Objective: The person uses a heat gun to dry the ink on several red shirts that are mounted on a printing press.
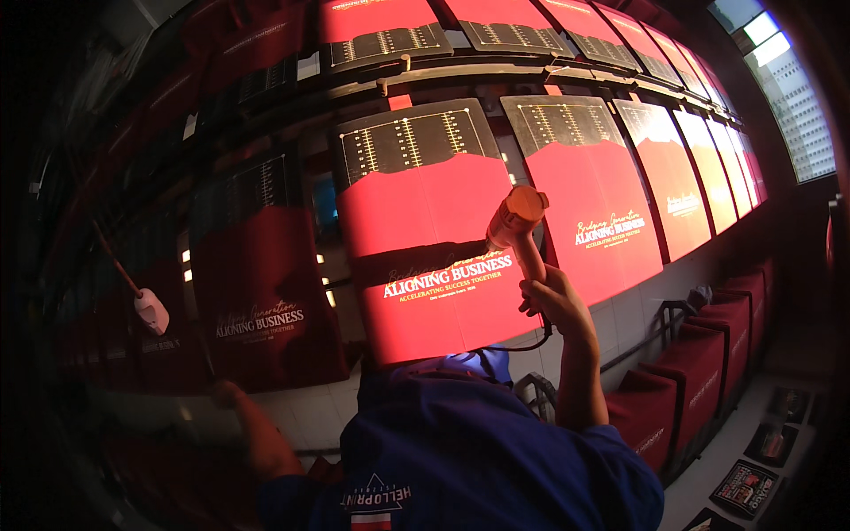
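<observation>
My right hand (560,299) is wrapped round the handle of a hair dryer (513,221); its rounded end is lit orange, and a dark cord (529,347) hangs from the handle. The dryer is held above a red cloth (434,208) with white and yellow printing, which lies on a black board (412,142) marked with yellow scales. A dark shadow crosses the cloth beside the dryer. Low on the left, my left hand (228,395) is near the bottom edge of a shaded red cloth (270,327). Its fingers are too dark and blurred to make out.
More boards with red cloth, such as one printed cloth (589,199), run in a row to the right. A rail (469,73) separates them from a far row. A white object (151,311) hangs on a cord at left. Red-covered boards (708,389) stand behind at right.
</observation>
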Demonstrator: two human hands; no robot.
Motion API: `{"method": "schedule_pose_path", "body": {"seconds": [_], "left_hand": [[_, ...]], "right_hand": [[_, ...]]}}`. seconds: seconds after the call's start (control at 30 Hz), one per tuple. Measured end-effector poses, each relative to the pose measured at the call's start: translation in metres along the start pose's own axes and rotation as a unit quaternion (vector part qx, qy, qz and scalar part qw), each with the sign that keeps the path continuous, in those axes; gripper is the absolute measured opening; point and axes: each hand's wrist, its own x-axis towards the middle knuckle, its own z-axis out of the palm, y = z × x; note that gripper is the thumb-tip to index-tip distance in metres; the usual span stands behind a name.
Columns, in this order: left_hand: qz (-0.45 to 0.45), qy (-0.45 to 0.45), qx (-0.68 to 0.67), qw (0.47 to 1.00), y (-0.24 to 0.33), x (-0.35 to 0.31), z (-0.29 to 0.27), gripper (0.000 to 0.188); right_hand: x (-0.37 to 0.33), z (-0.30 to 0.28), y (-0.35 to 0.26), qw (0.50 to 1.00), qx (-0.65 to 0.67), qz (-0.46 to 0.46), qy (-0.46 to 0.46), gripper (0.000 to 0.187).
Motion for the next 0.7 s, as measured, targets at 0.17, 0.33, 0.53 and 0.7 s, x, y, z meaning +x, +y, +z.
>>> {"method": "schedule_pose_path", "body": {"seconds": [0.17,0.33,0.53,0.7], "left_hand": [[-0.151,-0.045,-0.193,0.968,0.058,-0.003,-0.029,0.058],[0.036,-0.012,-0.233,0.972,0.056,0.001,-0.047,0.052],[0.094,0.05,-0.141,0.984,0.111,-0.055,-0.132,0.047],[0.279,0.196,-0.187,0.921,0.167,-0.151,-0.217,0.053]], "right_hand": [[-0.017,0.005,-0.006,0.999,-0.014,0.039,0.01,0.028],[-0.02,0.014,0.003,0.999,0.006,0.031,0.043,0.027],[-0.024,0.017,0.005,0.997,0.026,0.03,0.069,0.025],[-0.024,0.02,0.008,0.994,0.008,0.028,0.104,0.026]]}}
